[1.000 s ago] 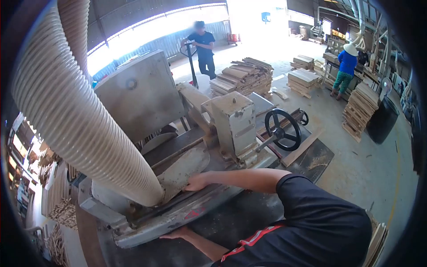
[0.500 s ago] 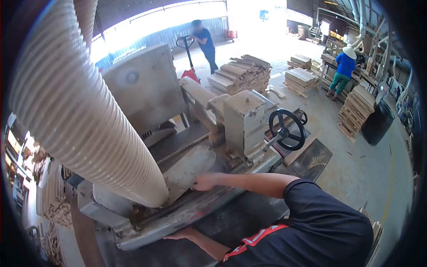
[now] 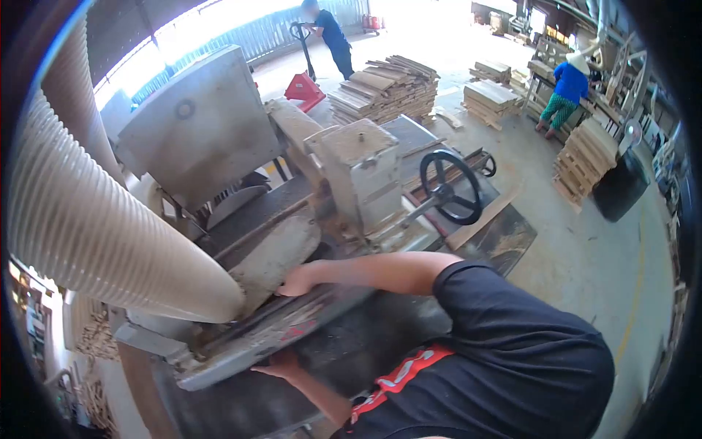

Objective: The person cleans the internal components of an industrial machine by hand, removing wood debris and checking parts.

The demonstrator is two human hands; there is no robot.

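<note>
My right hand (image 3: 297,281) reaches across the machine, its fingers curled at the edge of the dusty metal hood (image 3: 281,249). Whatever it grips is hidden. Lower down, my left hand (image 3: 282,364) is palm up with fingers apart, just below the long pale machine edge (image 3: 219,364), holding nothing visible. A thick ribbed hose (image 3: 124,241) joins the machine left of my right hand. A black handwheel (image 3: 450,188) sits on a shaft to the right, beside a box-shaped housing (image 3: 358,175).
Behind the machine, a person (image 3: 333,40) holds the handle of a red pallet jack (image 3: 304,91). Stacked boards (image 3: 384,91) stand nearby. Another person in blue (image 3: 567,91) bends at a bench at the right, near more boards (image 3: 585,161) and a black bin (image 3: 621,186).
The view has shifted, so the machine and both hands appear further left and the machine higher. More of the red pallet jack shows. My hands keep nearly the same places at the machine.
</note>
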